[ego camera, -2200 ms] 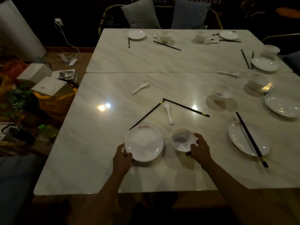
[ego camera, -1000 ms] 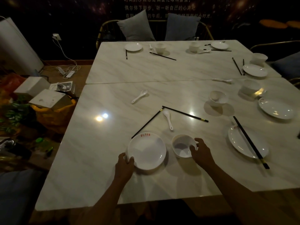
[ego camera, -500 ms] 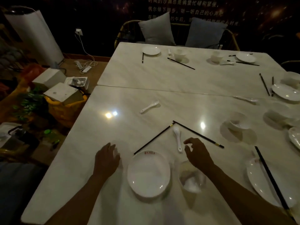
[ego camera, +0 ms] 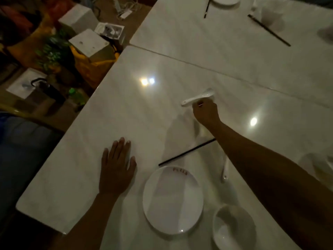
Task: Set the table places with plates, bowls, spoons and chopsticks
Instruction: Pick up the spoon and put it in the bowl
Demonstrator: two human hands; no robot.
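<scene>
L hand [ego camera: 116, 168] lies flat on the marble table [ego camera: 126, 112], palm down, fingers straight and slightly spread, just left of the plate [ego camera: 173, 201]; a bowl [ego camera: 234, 230] sits by the plate's near right. R arm stretches far fwd over a black chopstick [ego camera: 186, 152], R hand [ego camera: 206, 111] curled at the white spoon [ego camera: 197, 97], fingertips on its handle — can't tell if it's actually pinched yet.
</scene>
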